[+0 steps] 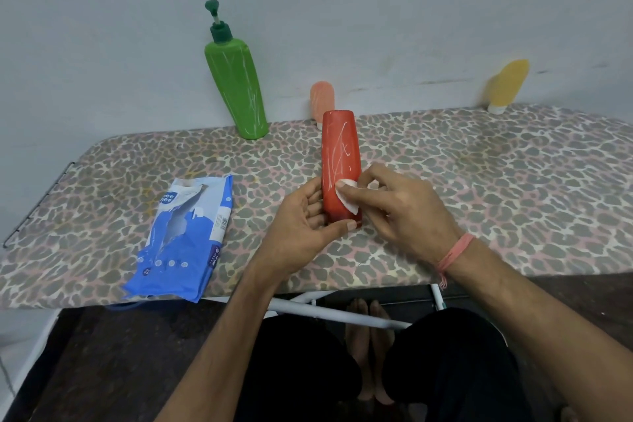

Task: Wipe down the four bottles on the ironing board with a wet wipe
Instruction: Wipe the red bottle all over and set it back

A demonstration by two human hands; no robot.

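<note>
- left hand [301,219] gripping red bottle [340,161], mid-board, near.
- right hand [397,205] pinching wipe [347,197] against it; white marks remaining.
- green [236,89], pink [322,99], yellow [508,84] bottles far, seemingly unwiped.

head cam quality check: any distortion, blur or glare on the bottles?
Head view: wide-angle bowing, the ironing board edge curves and the green pump bottle leans. Light is soft and even, no hard glare on the red bottle, whose white streaks read clearly. The yellow bottle near the right edge looks soft; both hands are sharp.
</note>
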